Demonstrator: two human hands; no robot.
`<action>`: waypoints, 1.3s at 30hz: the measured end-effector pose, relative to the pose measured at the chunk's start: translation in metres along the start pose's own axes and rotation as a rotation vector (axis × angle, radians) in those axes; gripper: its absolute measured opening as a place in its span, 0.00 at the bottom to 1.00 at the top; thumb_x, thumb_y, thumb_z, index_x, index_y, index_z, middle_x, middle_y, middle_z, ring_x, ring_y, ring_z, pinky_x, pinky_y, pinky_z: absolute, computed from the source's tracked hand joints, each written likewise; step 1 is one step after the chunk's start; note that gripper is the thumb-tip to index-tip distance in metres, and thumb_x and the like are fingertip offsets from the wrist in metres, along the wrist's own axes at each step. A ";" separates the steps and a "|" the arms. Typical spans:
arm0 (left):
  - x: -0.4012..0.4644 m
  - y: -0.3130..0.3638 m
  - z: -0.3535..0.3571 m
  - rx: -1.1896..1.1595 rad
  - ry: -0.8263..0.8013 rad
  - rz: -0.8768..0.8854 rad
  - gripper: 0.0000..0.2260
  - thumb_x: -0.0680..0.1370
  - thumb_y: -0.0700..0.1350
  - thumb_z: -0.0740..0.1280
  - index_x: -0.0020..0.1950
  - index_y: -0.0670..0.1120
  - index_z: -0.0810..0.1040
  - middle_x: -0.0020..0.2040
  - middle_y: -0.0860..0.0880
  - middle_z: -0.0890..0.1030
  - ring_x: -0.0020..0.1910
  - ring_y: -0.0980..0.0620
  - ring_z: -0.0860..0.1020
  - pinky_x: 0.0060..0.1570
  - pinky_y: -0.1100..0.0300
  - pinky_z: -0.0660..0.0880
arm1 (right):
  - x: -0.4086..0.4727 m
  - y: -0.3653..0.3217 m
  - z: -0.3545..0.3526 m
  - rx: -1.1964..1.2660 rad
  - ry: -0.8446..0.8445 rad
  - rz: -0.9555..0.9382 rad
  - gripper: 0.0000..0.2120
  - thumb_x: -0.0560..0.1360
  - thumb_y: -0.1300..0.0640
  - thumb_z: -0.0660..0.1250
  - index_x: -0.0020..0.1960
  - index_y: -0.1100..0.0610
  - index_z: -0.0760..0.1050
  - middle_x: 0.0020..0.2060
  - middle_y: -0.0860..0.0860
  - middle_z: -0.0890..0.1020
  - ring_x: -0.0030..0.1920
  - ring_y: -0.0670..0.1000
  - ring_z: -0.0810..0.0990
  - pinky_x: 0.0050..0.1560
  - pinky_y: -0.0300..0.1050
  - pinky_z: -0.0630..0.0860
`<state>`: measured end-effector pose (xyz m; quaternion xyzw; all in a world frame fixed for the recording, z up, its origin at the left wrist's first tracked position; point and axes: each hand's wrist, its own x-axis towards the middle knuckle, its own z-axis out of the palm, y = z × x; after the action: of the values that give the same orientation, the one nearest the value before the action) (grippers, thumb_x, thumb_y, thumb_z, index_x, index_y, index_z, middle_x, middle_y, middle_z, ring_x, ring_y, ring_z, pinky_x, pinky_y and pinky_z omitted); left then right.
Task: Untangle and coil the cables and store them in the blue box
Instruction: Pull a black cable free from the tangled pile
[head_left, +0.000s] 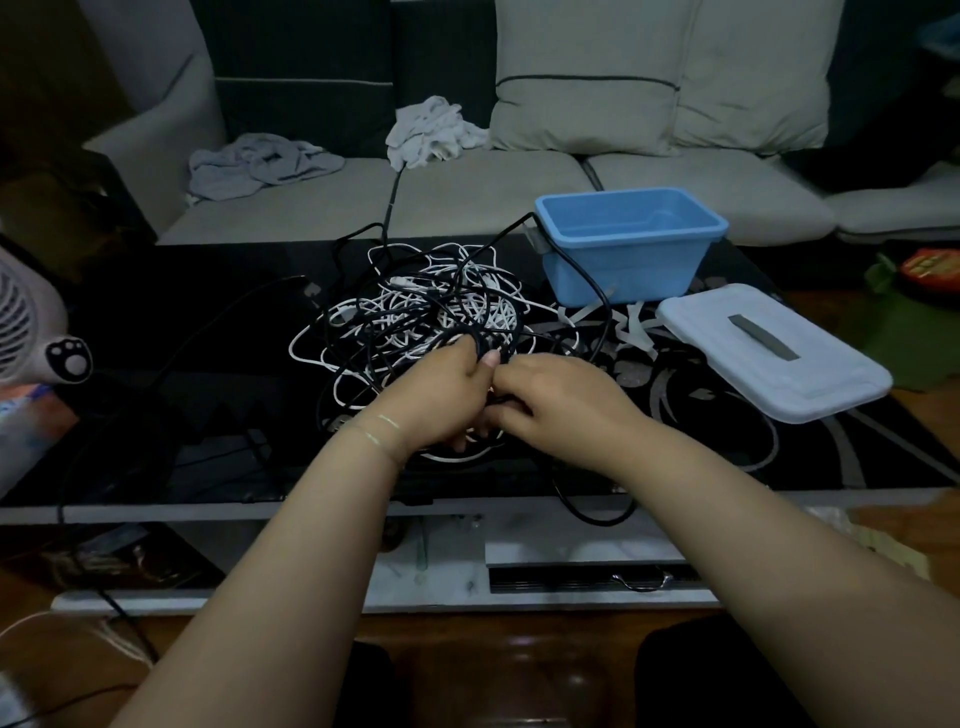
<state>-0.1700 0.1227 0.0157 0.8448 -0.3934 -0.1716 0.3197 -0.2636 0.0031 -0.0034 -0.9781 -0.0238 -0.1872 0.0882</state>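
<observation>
Both hands – left (445, 387), right (558, 400) – grip tangled cables (426, 306) on black glass table (208, 322), sofa (493, 192) behind.

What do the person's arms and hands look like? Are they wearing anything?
Both arms are bare, with no sleeves showing. The left hand has a thin, shiny bracelet around its wrist. The right hand wears nothing that shows: no gloves, rings or watch. A short thumbnail shows on the left hand.

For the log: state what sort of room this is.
Most likely a home living room: a cushioned sofa with crumpled cloths behind a glossy black coffee table, and a small fan at the left edge.
</observation>
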 end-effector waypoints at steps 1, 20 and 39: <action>-0.001 0.001 0.000 -0.018 -0.021 0.002 0.14 0.83 0.52 0.52 0.46 0.43 0.67 0.32 0.45 0.78 0.21 0.50 0.72 0.22 0.63 0.67 | 0.000 0.003 -0.001 -0.005 0.013 0.012 0.17 0.75 0.41 0.62 0.46 0.56 0.75 0.41 0.51 0.77 0.47 0.53 0.75 0.40 0.44 0.63; -0.008 0.011 0.000 -0.979 -0.361 0.113 0.17 0.76 0.56 0.58 0.43 0.44 0.76 0.21 0.54 0.58 0.18 0.60 0.55 0.19 0.71 0.54 | 0.003 0.028 0.002 0.691 0.199 0.324 0.17 0.76 0.35 0.54 0.39 0.46 0.67 0.28 0.44 0.72 0.30 0.43 0.70 0.35 0.46 0.67; 0.000 0.006 -0.022 -1.701 0.049 0.026 0.13 0.81 0.40 0.53 0.61 0.40 0.73 0.55 0.48 0.83 0.16 0.59 0.60 0.17 0.72 0.57 | -0.001 0.034 -0.004 -0.121 0.055 0.493 0.13 0.81 0.55 0.57 0.64 0.52 0.71 0.55 0.52 0.80 0.55 0.57 0.75 0.45 0.48 0.68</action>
<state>-0.1611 0.1294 0.0359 0.3159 -0.1332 -0.3868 0.8561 -0.2630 -0.0307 -0.0053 -0.9524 0.2292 -0.1875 0.0729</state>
